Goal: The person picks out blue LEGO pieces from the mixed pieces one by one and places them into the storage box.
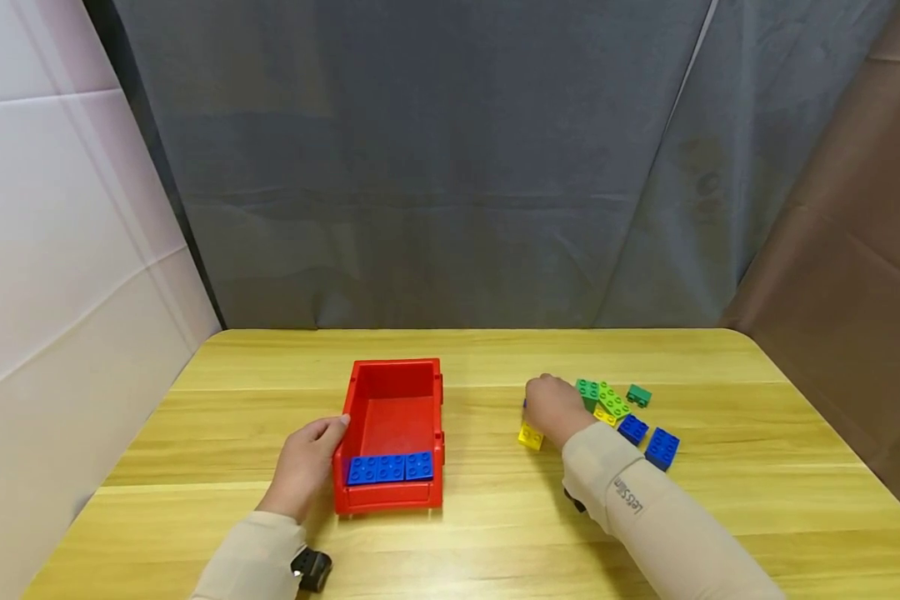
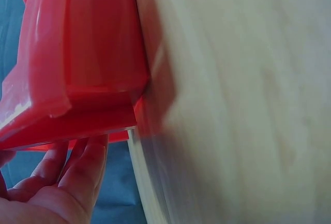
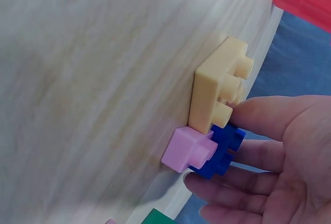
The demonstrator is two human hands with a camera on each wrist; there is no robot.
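My left hand (image 1: 305, 467) holds the left wall of a red plastic bin (image 1: 388, 498), thumb over the rim; the left wrist view has its fingers under the lip of the bin (image 2: 98, 69). In the front of the bin lie blue bricks (image 1: 390, 468) in a row. To the right, my right hand (image 1: 555, 408) reaches down among toy bricks. In the right wrist view its thumb and fingers are around a blue brick (image 3: 209, 168), beside a yellow brick (image 3: 209, 89) and a small pink brick (image 3: 181, 149). Part of the blue brick is hidden behind these two.
Right of my right hand lie a green brick (image 1: 588, 392), a lime brick (image 1: 612, 400), a yellow brick (image 1: 604, 416), a dark green brick (image 1: 638, 395) and two blue bricks, the nearer blue brick (image 1: 662, 448) by my sleeve. A grey curtain (image 1: 435, 167) hangs behind the wooden table (image 1: 487, 533).
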